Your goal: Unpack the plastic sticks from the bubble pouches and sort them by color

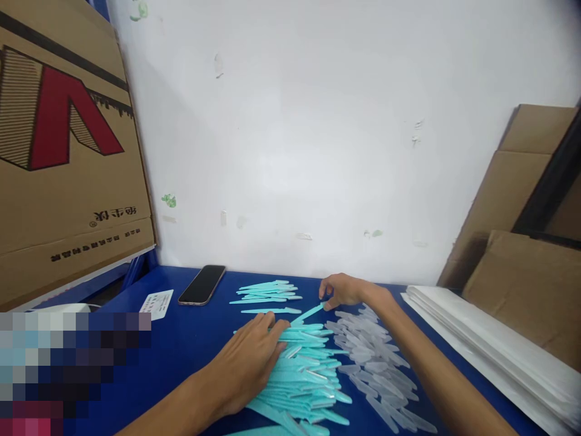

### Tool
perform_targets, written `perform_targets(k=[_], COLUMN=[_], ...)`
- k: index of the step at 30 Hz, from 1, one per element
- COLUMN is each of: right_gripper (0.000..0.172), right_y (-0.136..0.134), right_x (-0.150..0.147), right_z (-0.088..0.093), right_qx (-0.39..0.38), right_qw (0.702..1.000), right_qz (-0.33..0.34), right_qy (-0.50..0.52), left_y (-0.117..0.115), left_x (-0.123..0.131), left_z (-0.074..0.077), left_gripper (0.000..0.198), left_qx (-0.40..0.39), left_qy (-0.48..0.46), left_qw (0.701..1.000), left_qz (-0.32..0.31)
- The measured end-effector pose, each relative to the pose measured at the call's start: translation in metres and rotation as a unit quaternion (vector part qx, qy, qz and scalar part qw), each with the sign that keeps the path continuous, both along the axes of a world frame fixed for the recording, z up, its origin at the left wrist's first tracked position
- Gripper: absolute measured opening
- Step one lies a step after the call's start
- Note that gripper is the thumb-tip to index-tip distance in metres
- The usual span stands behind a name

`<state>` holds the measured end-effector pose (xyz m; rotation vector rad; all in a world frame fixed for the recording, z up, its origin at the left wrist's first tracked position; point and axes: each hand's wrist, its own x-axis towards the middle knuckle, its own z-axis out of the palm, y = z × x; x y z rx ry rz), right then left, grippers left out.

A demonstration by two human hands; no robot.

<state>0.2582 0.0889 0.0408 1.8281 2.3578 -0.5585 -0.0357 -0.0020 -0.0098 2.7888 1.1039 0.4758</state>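
A large heap of slim turquoise pieces [304, 378] lies on the blue table, with my left hand [254, 354] over its left side, fingers close together on the upper edge. My right hand [340, 290] pinches the far end of one turquoise strip [313, 313], whose near end reaches toward my left fingertips. Behind the heap is a smaller group of turquoise pieces [267, 290], laid roughly side by side. Translucent whitish pieces [376, 357] are piled right of the heap, beside my right forearm. Whether my left fingers grip a piece is hidden.
A phone [203, 284] and a white card [157, 304] lie at the back left of the table [167, 357]. White folded sheets [490, 351] line the right side. Cardboard [531, 290] leans at the right; a large carton [77, 200] stands left. A white wall [290, 139] rises behind.
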Motion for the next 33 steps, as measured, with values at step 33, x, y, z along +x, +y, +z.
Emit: perform_targets(k=[33], right_gripper=[0.019], right_y=[-0.054], right_x=[-0.070], right_z=[0.056], right_qx=[0.075], right_qw=[0.950], right_qz=[0.184], right_qy=[0.239], left_y=[0.017], left_x=[-0.007], left_z=[0.011], left_gripper=[0.038], left_qx=[0.202], left_qy=[-0.073], left_qw=[0.976], left_qz=[0.037])
